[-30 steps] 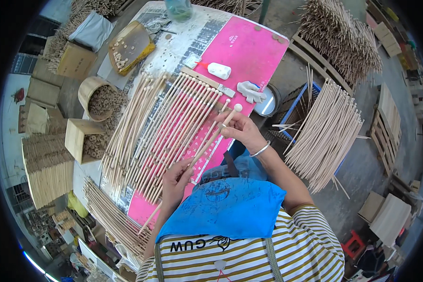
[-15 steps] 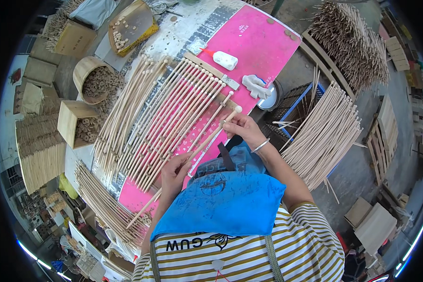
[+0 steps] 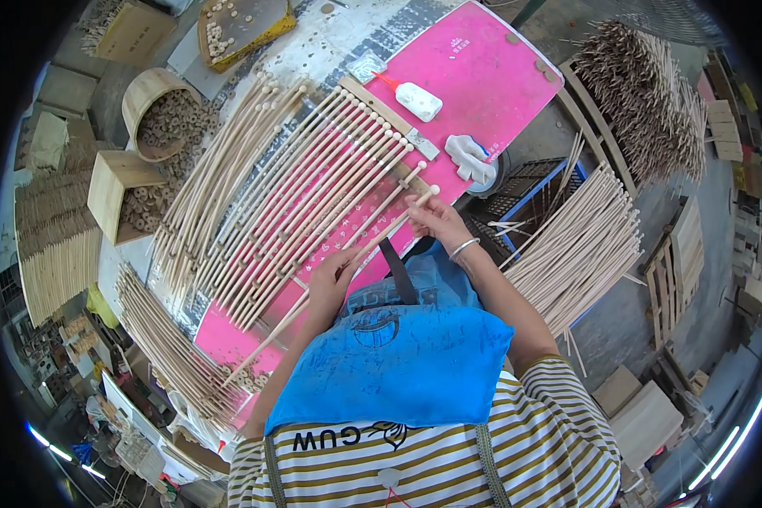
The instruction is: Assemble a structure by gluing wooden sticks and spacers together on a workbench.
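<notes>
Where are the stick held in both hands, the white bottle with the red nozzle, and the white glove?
Held stick (image 3: 381,238): head view, on its shaft.
White bottle (image 3: 419,102): head view, on its body.
White glove (image 3: 469,158): head view, near its middle.

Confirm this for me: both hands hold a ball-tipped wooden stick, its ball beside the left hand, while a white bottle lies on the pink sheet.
Not quite: the ball is beside the right hand, not the left hand, as the head view shows. Both hands do hold the wooden stick, and the white bottle lies on the pink sheet.
</notes>
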`<action>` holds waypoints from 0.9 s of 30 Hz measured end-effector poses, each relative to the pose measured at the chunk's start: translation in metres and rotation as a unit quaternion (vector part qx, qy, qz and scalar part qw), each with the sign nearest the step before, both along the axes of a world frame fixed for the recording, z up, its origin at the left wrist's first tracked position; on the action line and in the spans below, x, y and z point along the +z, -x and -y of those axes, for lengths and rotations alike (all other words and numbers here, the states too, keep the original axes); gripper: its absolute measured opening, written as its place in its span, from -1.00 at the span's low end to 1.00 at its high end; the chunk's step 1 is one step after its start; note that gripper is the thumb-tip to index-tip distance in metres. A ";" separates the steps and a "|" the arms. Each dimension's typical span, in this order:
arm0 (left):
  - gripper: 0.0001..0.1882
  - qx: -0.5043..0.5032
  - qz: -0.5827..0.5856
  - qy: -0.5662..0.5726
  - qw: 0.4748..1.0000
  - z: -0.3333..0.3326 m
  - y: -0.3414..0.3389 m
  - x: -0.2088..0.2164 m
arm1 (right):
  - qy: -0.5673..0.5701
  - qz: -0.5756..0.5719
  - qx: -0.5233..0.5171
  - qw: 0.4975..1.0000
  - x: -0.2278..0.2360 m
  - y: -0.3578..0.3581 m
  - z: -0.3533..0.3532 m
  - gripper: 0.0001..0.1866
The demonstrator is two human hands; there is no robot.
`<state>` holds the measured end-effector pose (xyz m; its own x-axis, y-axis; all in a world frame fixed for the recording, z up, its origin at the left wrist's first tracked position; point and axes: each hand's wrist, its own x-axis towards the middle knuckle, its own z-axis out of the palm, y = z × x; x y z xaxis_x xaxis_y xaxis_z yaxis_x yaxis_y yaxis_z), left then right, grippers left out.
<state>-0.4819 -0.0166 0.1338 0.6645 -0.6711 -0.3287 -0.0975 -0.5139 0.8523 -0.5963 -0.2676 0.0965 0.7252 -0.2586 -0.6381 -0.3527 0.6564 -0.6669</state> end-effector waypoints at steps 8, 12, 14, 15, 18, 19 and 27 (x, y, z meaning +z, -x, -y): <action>-0.71 -0.011 0.036 -0.014 0.999 0.019 0.007 -0.059 | -0.018 -0.038 -0.045 0.998 -0.066 -0.009 0.014 -0.71; -0.73 -0.017 0.076 -0.006 0.997 0.025 0.009 -0.071 | -0.003 -0.069 -0.037 0.997 -0.081 -0.011 0.019 -0.73; -0.73 -0.018 0.077 -0.014 0.997 0.026 0.009 -0.073 | -0.017 -0.054 -0.044 0.997 -0.081 -0.011 0.020 -0.74; -0.73 -0.021 0.081 -0.020 0.996 0.026 0.009 -0.075 | -0.030 -0.038 -0.052 0.997 -0.079 -0.011 0.021 -0.75; -0.68 -0.022 0.070 -0.030 0.997 0.029 0.007 -0.079 | -0.040 -0.054 -0.046 0.997 -0.076 -0.012 0.028 -0.77; -0.68 -0.020 0.068 -0.032 0.997 0.031 0.008 -0.078 | -0.042 -0.055 -0.045 0.997 -0.080 -0.010 0.029 -0.77; -0.77 -0.020 0.173 -0.112 0.978 0.042 0.019 -0.070 | 0.080 -0.105 0.036 0.991 -0.086 -0.015 0.033 -0.69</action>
